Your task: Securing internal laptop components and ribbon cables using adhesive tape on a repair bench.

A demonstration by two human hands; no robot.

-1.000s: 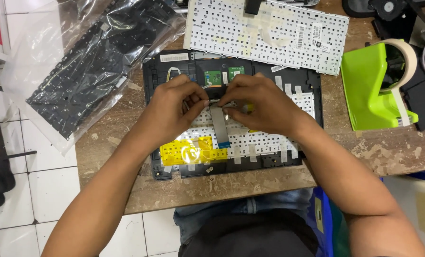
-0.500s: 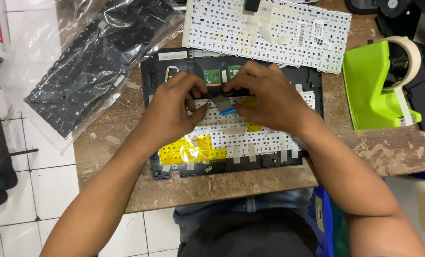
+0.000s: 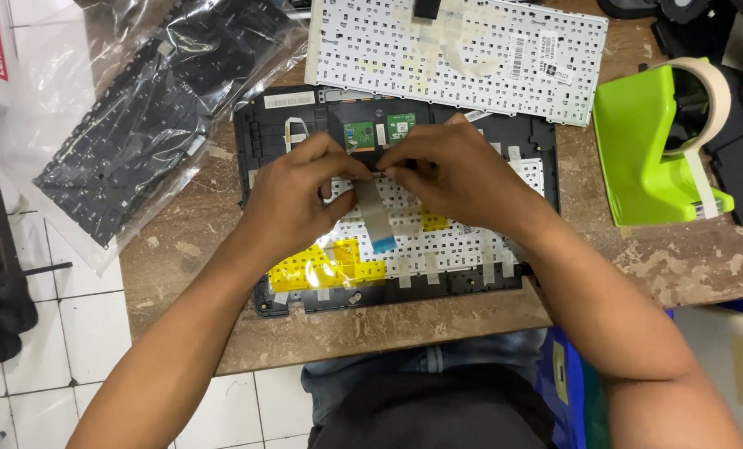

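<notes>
An upturned black laptop case point(image 3: 263, 125) lies on the wooden table with a white keyboard back point(image 3: 454, 245) set into it. A grey ribbon cable point(image 3: 375, 214) with a blue tip runs down from between my fingers. My left hand point(image 3: 296, 195) and my right hand point(image 3: 459, 170) meet at the cable's top end, fingertips pinched together near two small green circuit boards point(image 3: 380, 133). Yellow tape point(image 3: 325, 264) covers the keyboard's lower left corner.
A second white keyboard back point(image 3: 488, 50) lies at the far side of the table. A black keyboard in a clear plastic bag point(image 3: 138, 125) lies at the left. A lime-green tape dispenser point(image 3: 650, 150) stands at the right. White floor tiles show beyond the table's left edge.
Both hands shifted a little up the case towards the green boards, and the ribbon cable now hangs straight down between them instead of being bent.
</notes>
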